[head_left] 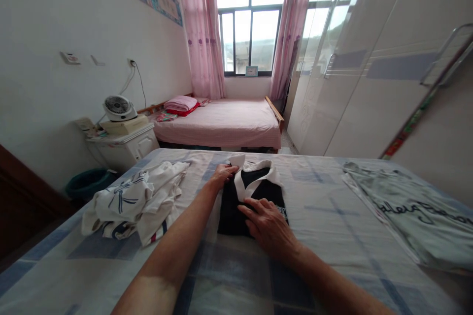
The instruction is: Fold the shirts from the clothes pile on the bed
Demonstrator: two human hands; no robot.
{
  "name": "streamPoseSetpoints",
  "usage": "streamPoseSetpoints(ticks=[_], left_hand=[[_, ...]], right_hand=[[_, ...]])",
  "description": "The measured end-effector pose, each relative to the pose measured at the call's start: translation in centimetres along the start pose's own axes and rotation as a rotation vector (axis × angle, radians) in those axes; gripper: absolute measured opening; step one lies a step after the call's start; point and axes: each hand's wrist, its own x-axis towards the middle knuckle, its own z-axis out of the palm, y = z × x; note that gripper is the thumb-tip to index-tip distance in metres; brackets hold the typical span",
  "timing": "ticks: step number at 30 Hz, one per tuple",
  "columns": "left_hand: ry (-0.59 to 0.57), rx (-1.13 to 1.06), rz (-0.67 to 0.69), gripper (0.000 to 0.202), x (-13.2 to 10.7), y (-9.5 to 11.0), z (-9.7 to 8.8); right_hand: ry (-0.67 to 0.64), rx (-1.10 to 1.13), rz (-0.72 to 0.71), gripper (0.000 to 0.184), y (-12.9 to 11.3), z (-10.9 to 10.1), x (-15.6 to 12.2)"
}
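Note:
A folded black shirt with a white collar (258, 188) lies in the middle of a bed with a blue checked sheet (318, 216). My left hand (222, 175) rests at the shirt's far left corner by the collar, fingers curled onto the cloth. My right hand (266, 224) lies flat on the shirt's near part, fingers stretched out and pressing down.
A heap of white clothes with blue stripes (136, 202) lies to the left on the bed. A pale green shirt with dark lettering (410, 211) is spread at the right. Beyond stand a pink bed (229, 125), a nightstand with a small fan (118, 107) and a white wardrobe (354, 74).

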Motion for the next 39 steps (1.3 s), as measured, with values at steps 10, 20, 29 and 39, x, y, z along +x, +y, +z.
streamPoseSetpoints(ticks=[10, 20, 29, 39], left_hand=[[0.301, 0.443, 0.150, 0.005, 1.1, 0.0, -0.1], [0.207, 0.853, 0.687, 0.030, -8.3, 0.8, 0.3], [-0.170, 1.180, 0.678, 0.053, -15.7, -2.8, -1.6], [-0.242, 1.222, 0.749, 0.064, -15.9, -4.3, -1.7]], right_hand=[[-0.036, 0.013, 0.005, 0.034, -0.1, 0.3, 0.0], [0.026, -0.064, 0.155, 0.023, 3.7, -1.1, 0.1], [-0.047, -0.306, 0.453, 0.025, 7.4, -2.1, 4.2], [-0.248, -0.119, 0.387, 0.059, 6.9, 1.3, -0.2]])
